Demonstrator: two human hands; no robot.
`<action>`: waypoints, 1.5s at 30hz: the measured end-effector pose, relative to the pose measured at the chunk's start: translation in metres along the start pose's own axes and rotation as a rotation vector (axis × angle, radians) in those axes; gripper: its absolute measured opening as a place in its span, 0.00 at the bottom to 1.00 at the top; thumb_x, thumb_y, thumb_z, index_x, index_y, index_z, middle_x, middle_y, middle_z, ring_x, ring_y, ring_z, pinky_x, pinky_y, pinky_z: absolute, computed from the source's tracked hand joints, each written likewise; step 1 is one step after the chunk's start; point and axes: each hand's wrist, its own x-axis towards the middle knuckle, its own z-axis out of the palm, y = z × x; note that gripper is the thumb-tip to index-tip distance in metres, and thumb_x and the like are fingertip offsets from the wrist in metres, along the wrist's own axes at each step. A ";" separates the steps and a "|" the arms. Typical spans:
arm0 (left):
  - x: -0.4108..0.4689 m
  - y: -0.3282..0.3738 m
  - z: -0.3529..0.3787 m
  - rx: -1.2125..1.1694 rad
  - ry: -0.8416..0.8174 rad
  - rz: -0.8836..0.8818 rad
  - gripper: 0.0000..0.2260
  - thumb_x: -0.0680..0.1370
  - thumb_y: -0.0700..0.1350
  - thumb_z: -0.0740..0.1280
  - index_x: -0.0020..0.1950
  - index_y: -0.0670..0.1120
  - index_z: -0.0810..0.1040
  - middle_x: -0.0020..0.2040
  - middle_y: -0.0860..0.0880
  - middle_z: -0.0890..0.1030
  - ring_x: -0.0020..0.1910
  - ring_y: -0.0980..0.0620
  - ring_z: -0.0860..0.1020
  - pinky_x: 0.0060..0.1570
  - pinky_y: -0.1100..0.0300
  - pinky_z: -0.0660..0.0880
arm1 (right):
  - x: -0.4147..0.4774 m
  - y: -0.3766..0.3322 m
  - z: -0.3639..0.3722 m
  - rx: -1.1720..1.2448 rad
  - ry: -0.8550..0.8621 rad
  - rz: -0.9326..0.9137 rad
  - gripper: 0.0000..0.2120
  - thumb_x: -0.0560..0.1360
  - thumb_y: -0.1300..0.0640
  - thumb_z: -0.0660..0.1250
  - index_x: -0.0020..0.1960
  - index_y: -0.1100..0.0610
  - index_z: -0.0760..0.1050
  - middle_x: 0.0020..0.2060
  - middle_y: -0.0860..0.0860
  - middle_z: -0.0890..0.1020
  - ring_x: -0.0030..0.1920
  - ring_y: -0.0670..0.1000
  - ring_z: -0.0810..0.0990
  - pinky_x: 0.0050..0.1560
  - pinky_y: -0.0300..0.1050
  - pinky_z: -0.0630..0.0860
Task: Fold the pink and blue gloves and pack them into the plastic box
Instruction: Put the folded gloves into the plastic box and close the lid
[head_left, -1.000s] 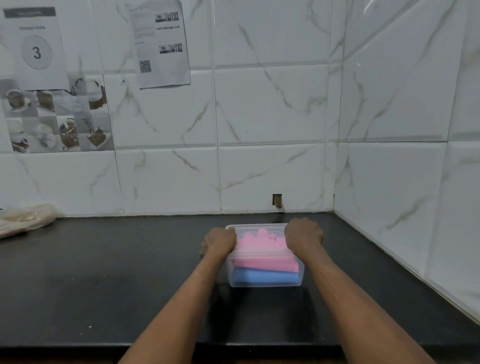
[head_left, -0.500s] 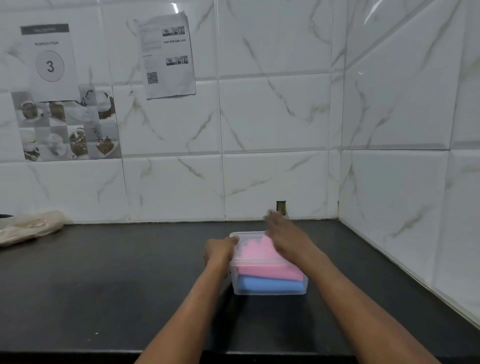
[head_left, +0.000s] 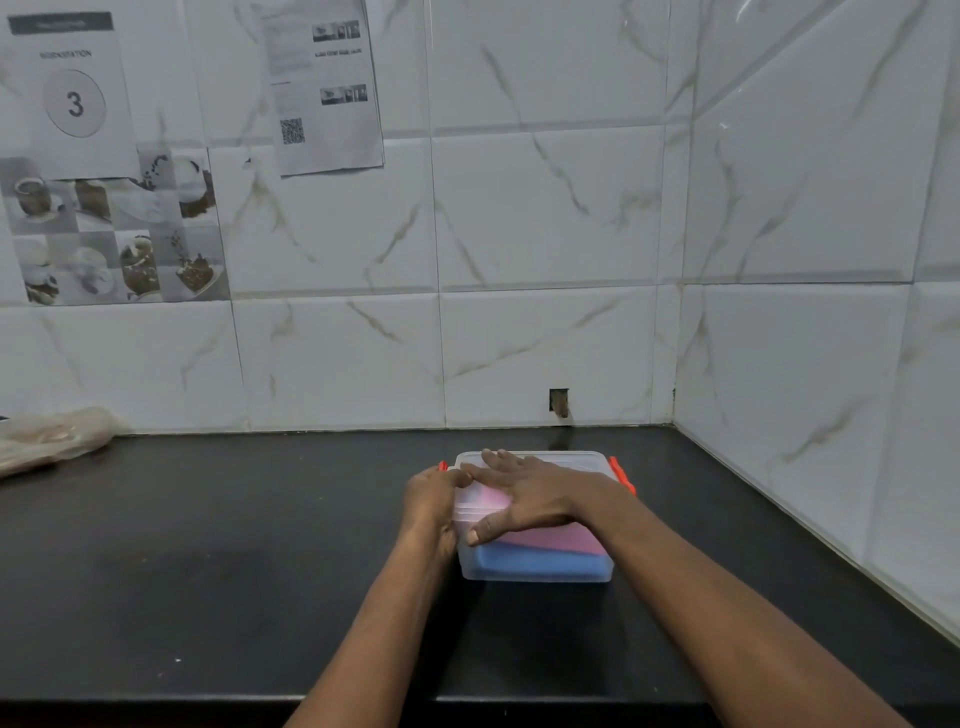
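Plastic box (head_left: 470, 567), lower centre, holds pink glove (head_left: 563, 540) over blue glove (head_left: 540, 564); flat right grip (head_left: 530, 493) presses the lid (head_left: 584, 460) down; left grip (head_left: 431, 499) seemingly clasps its side, steadying.

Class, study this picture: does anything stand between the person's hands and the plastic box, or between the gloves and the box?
Nothing visible does. The pink glove and blue glove already lie inside the plastic box, pink on top. The right hand rests flat on its lid; the left hand grips its left side.

right hand (head_left: 524, 493) | moved off box (head_left: 540, 571) end | now flat on lid (head_left: 582, 460)
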 end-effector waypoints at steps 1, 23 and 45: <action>0.001 0.002 0.000 0.048 -0.010 0.009 0.07 0.73 0.28 0.62 0.49 0.33 0.78 0.44 0.35 0.79 0.43 0.40 0.80 0.52 0.42 0.78 | 0.000 0.000 -0.001 -0.002 0.001 0.000 0.46 0.70 0.27 0.59 0.78 0.41 0.40 0.79 0.48 0.41 0.78 0.50 0.39 0.76 0.53 0.40; -0.010 0.001 -0.002 0.578 0.052 0.339 0.16 0.81 0.45 0.60 0.66 0.41 0.73 0.60 0.43 0.78 0.58 0.45 0.77 0.64 0.48 0.72 | -0.023 -0.010 0.010 -0.151 0.585 -0.047 0.38 0.69 0.25 0.56 0.64 0.52 0.76 0.63 0.49 0.79 0.61 0.52 0.78 0.59 0.50 0.74; -0.005 -0.038 -0.036 1.044 -0.080 0.884 0.17 0.76 0.42 0.71 0.64 0.49 0.74 0.71 0.53 0.68 0.69 0.53 0.69 0.64 0.62 0.65 | -0.049 0.047 0.074 0.390 0.698 0.235 0.16 0.79 0.53 0.63 0.67 0.47 0.67 0.78 0.45 0.48 0.66 0.54 0.71 0.62 0.41 0.67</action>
